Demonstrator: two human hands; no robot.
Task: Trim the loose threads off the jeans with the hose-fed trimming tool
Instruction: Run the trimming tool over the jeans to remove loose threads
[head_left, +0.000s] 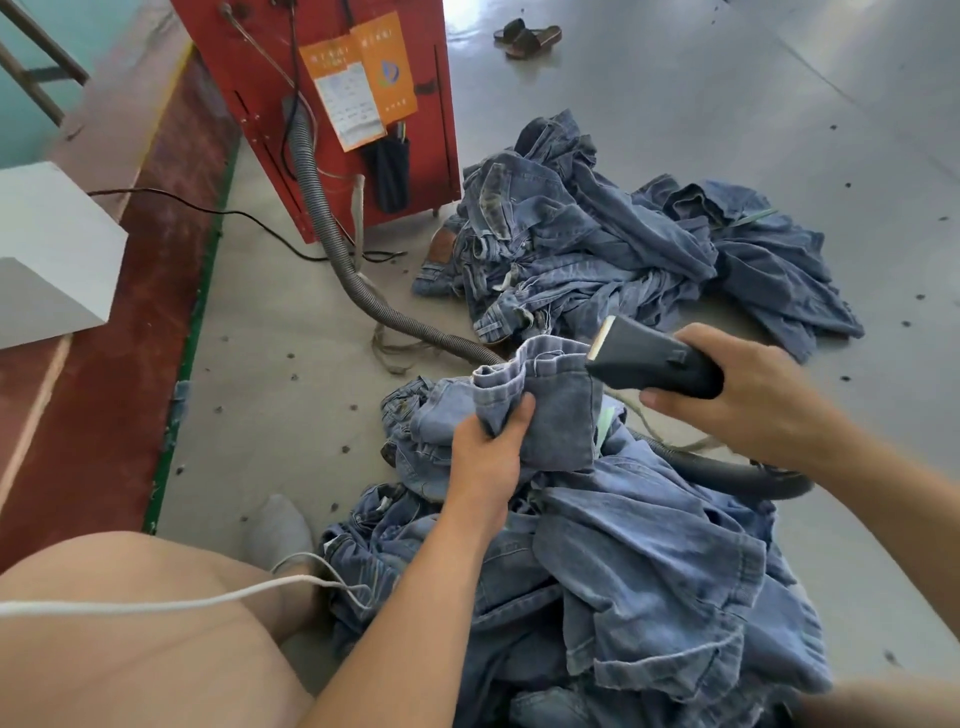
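Left hand (485, 447) curled around a bunched fold of the jeans (540, 410) raised above the lap pile, right hand (748, 400) wrapped around the trimming tool (649, 358), blade end just beside the fold's upper edge, grey hose (332, 228) trailing to the red machine (322, 104)

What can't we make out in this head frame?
- Hose: its join to the trimming tool is hidden behind the held jeans and right hand.
- Orange labels on the red machine: print too small.
- Left hand: palm side hidden, fingers buried in denim.
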